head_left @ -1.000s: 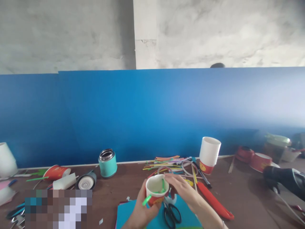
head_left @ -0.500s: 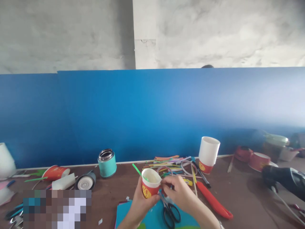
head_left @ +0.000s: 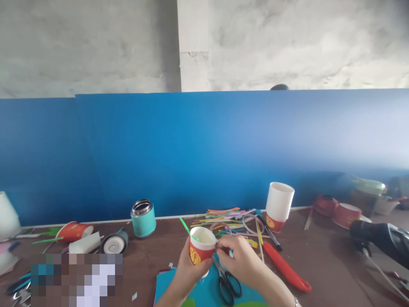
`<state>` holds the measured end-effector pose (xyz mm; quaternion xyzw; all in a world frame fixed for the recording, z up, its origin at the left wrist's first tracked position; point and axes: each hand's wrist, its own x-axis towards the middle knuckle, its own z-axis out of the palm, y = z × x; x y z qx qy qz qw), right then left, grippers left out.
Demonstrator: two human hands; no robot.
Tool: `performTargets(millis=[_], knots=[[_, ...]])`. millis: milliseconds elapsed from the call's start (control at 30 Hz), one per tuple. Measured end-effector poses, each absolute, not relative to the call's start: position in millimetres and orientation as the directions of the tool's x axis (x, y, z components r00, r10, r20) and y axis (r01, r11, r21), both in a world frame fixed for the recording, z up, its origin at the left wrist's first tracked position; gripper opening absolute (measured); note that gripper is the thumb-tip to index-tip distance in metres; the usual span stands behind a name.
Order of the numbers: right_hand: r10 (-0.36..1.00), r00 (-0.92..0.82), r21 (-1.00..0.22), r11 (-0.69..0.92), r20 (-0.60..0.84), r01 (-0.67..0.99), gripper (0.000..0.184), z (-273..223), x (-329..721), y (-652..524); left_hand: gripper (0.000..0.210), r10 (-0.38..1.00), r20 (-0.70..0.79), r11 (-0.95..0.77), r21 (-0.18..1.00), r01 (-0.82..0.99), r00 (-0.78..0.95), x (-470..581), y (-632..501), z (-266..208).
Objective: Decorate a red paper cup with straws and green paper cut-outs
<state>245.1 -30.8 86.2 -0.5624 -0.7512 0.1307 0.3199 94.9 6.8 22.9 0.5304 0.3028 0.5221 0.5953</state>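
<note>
"Brown surface (head_left: 140, 268); scissors (head_left: 223, 274) just nearside and right of the paper cup (head_left: 207, 254), held over blue sheets (head_left: 166, 283). Handling?"

"Probably light, soft-walled, easily crushed: hold low, gently. Clamped in the left grip (head_left: 188, 269); by its right rim, right grip (head_left: 241, 256), cannot tell if pinching."

"Containers?"

"Partly inside the cup, green strip (head_left: 184, 225); beyond it, leftward, open teal jar (head_left: 143, 224), contents hidden; rightward, nested cups (head_left: 279, 202)."

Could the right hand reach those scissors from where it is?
Probably yes: the black-handled scissors lie close by on the blue paper, handles uncovered, though the right hand is busy beside the paper cup.
</note>
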Motion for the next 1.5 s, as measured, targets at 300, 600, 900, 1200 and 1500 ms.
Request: performTargets(millis=[300, 600, 900, 1200, 1500], knots=[[0.856, -0.085, -0.449, 0.348, 0.509, 0.823, 0.015, 81.3, 238.3, -30.7, 0.061, 0.962, 0.179, -0.11, 0.945, -0.309, 0.206, 94.8, 8.6, 21.0], [0.964, -0.01, -0.754, 0.213, 0.265, 0.621, 0.014, 84.2, 245.7, -25.7, 0.06, 0.956, 0.115, -0.009, 0.931, -0.365, 0.27, 91.8, 8.7, 21.9], [0.93, -0.247, -0.709, 0.368, 0.273, 0.601, 0.012, 90.2, 241.6, -33.8, 0.055, 0.891, 0.366, -0.315, 0.924, -0.215, 0.267, 93.6, 10.9, 13.4], [0.901, -0.39, -0.949, 0.271, 0.191, 0.162, 0.026, 100.8, 261.4, -40.2, 0.051, 0.882, 0.445, -0.425, 0.893, -0.146, 0.157, 88.0, 3.6, 12.4], [0.978, -0.063, -0.916, 0.21, 0.2, 0.342, 0.023, 96.8, 264.8, -25.8, 0.06, 0.855, 0.518, -0.517, 0.854, 0.052, -0.004, 85.1, 10.1, 4.1]])
